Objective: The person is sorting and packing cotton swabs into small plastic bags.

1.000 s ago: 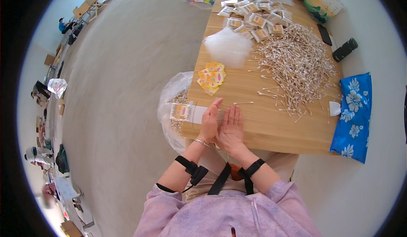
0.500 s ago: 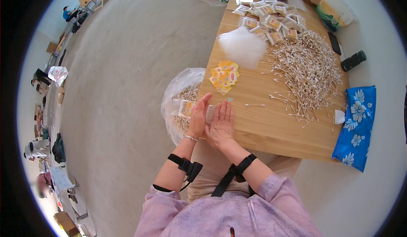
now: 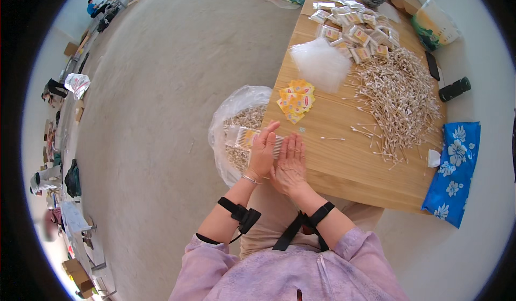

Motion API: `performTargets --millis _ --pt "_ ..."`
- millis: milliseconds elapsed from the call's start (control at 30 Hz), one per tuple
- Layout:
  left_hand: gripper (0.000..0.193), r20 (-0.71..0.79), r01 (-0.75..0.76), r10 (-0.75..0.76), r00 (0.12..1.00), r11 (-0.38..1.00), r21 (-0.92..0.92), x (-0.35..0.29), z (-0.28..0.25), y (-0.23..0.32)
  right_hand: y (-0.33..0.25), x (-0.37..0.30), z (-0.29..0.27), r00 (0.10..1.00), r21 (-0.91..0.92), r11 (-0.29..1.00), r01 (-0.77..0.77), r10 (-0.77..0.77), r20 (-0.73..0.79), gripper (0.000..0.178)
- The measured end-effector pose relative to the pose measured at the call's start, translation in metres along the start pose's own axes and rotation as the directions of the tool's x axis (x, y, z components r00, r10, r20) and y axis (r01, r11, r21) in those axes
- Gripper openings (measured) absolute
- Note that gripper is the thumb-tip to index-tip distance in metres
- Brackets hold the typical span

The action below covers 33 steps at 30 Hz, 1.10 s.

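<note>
My left hand (image 3: 262,154) grips a clear plastic packet of cotton swabs (image 3: 246,138) with a yellow and orange card in it. One end of the packet sticks out to the left over a bag of loose swabs; the swab ends show between my two hands. My right hand (image 3: 290,168) lies flat at the table corner, fingers stretched out, touching the packet's right end. Just beyond the hands is a small pile of yellow cards (image 3: 296,100). A single cotton swab (image 3: 332,138) lies on the wood to their right.
The wooden table (image 3: 338,166) bears a big heap of loose swabs (image 3: 400,96), filled packets (image 3: 357,34) and a stack of clear sleeves (image 3: 321,64). A clear bag (image 3: 217,126) of swabs hangs left of the table. At right are a black bottle (image 3: 454,89) and a blue floral pack (image 3: 454,166).
The whole view has shifted slightly, so the table and hands appear a little farther right. Both hands keep nearly the same pose around the packet.
</note>
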<state>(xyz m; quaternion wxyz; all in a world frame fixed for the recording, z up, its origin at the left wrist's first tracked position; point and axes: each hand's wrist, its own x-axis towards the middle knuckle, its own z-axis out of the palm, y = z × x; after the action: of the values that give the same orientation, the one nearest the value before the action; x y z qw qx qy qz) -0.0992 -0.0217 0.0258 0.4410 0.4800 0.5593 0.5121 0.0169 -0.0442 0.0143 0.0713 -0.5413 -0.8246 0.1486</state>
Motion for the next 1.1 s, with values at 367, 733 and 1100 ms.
performTargets --millis 367,733,1100 --pt "0.041 0.03 0.069 -0.081 0.996 0.956 0.286 0.027 -0.083 -0.059 -0.012 0.004 -0.001 0.998 0.089 0.996 -0.007 0.012 -0.057 0.093" --pt "0.04 0.182 0.351 -0.301 0.936 0.839 -0.417 0.026 -0.081 -0.054 -0.036 0.015 0.006 0.999 0.045 0.998 -0.032 0.033 -0.035 0.095" --pt "0.031 0.074 0.254 -0.243 0.967 0.911 -0.325 0.022 -0.077 -0.038 -0.043 0.017 0.011 0.999 0.076 0.997 -0.001 0.005 -0.054 0.096"
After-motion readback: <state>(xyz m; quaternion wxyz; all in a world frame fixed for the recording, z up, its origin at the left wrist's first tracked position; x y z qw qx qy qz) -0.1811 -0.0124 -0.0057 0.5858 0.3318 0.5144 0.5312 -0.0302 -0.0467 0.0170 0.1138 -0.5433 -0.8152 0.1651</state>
